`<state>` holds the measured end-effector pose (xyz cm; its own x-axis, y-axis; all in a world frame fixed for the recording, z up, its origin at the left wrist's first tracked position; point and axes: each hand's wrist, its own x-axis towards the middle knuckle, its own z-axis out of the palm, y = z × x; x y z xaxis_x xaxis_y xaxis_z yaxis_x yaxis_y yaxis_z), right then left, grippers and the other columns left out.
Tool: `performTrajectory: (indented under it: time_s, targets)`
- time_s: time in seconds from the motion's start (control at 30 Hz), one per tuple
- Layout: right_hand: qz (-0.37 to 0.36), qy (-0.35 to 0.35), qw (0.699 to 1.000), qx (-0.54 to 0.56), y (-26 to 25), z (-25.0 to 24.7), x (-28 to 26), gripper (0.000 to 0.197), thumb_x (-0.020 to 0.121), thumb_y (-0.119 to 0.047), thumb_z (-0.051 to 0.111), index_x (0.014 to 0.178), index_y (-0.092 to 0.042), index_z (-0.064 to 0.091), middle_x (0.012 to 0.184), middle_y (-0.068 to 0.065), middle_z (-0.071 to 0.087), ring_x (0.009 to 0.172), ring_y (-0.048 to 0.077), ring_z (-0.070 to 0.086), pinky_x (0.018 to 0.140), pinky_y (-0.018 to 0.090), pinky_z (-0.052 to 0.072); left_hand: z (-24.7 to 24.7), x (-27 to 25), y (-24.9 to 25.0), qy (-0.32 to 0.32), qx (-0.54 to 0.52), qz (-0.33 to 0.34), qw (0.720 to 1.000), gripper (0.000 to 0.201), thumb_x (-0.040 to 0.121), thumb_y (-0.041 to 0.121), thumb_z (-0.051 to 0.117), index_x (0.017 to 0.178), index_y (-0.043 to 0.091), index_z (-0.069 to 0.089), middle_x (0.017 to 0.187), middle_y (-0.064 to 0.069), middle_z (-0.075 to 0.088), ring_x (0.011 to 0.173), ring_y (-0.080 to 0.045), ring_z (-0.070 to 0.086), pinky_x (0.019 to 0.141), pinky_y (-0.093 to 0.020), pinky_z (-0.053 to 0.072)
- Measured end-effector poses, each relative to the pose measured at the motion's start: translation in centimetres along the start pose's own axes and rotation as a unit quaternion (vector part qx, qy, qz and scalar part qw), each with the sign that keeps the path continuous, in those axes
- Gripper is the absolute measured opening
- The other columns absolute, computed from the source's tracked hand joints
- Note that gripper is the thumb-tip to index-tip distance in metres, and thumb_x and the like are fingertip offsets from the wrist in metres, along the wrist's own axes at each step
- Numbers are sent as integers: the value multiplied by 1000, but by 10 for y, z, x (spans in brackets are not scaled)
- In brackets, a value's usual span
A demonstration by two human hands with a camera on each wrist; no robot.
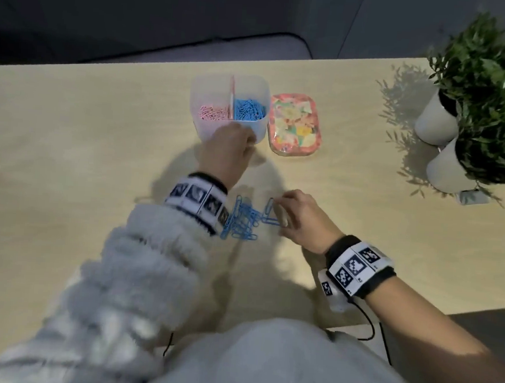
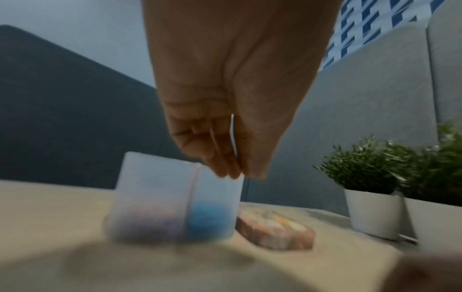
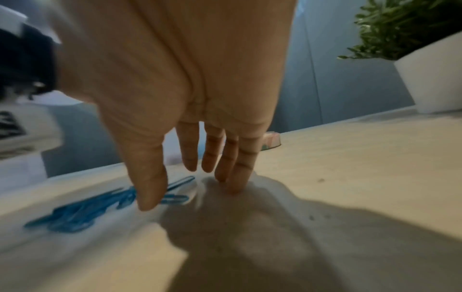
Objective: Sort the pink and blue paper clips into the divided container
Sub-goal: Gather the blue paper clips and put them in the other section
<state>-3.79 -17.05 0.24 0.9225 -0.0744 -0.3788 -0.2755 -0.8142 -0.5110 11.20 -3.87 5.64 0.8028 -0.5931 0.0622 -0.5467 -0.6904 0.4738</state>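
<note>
Judging from the table, sorting is mostly done: the divided container (image 1: 211, 83) at the far middle holds pink clips (image 1: 213, 113) left, blue clips (image 1: 249, 109) right. Only a near blue pile (image 1: 243, 220) remains. The left hand (image 1: 227, 147), fingertips bunched, contents untellable, hovers at the rim; the right hand (image 1: 300, 221) reaches the pile, fingers loosely spread.

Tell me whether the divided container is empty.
Not empty: the divided container holds pink clips left of its divider, blue clips right.
</note>
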Motion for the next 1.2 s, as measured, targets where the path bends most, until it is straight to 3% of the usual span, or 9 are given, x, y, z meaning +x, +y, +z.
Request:
performTrajectory:
  time_s: [0.07,0.13,0.2,0.3,0.43,0.6,0.77,0.93,1.2]
  targets:
    - [-26,23,999,-30,0,5,1,60,70,-12,73,127,-15,54,129,9,48,112,31,44,95,41,43,13,-42,-16,-113,-8,-69,991,39,82,29,66,114,8,56,112,-14,58,104,-30,54,89,-41,44]
    - [-69,56,995,-41,-2,9,5,53,67,-8,75,118,-11,60,123,13,54,104,35,49,86,46,48,21,-76,-29,-161,-22,-127,978,58,73,38,74,117,8,51,114,-13,53,106,-29,53,90,-40,44]
    - [-89,75,992,-49,-8,9,11,42,70,-9,74,111,-9,64,118,13,57,101,35,50,85,46,48,28,-100,-34,-171,-31,-149,973,66,67,41,78,117,8,49,114,-12,51,105,-28,52,89,-37,42]
    - [-32,81,995,-38,-19,11,20,27,83,-15,62,109,-12,64,115,6,55,107,26,46,89,39,45,37,-117,-33,-146,-41,-158,976,70,64,38,80,117,4,50,113,-14,51,103,-29,53,90,-36,42]
    - [-20,79,996,-22,-34,22,23,28,90,-23,52,113,-10,60,112,10,52,110,28,45,89,39,45,45,-117,-26,-130,-53,-149,979,52,73,24,74,117,5,52,112,-13,49,98,-30,55,89,-42,47]
    - [-56,17,993,-104,-46,30,10,63,75,-43,68,128,-16,47,118,6,46,112,24,40,87,34,43,52,-116,-23,-114,-45,-116,986,38,81,15,66,117,7,55,111,-11,54,97,-26,57,90,-36,48]
    - [-31,64,996,-54,-47,40,5,37,87,-26,59,121,-12,55,118,7,49,113,23,42,85,34,45,54,-117,-22,-112,-39,-91,989,32,82,8,63,113,6,58,107,-12,58,95,-28,57,84,-36,46]
    - [7,87,996,-6,-46,40,4,22,85,-17,61,105,-7,61,109,11,53,104,26,50,85,36,45,55,-117,-21,-108,-27,-123,986,27,82,7,62,108,4,61,108,-16,61,100,-32,57,85,-37,42]
    - [43,87,995,36,-37,29,5,18,86,-13,59,101,-4,64,104,14,61,98,29,55,81,33,40,52,-109,-19,-143,-3,-157,977,19,83,7,60,102,3,59,111,-16,58,104,-31,53,86,-36,40]
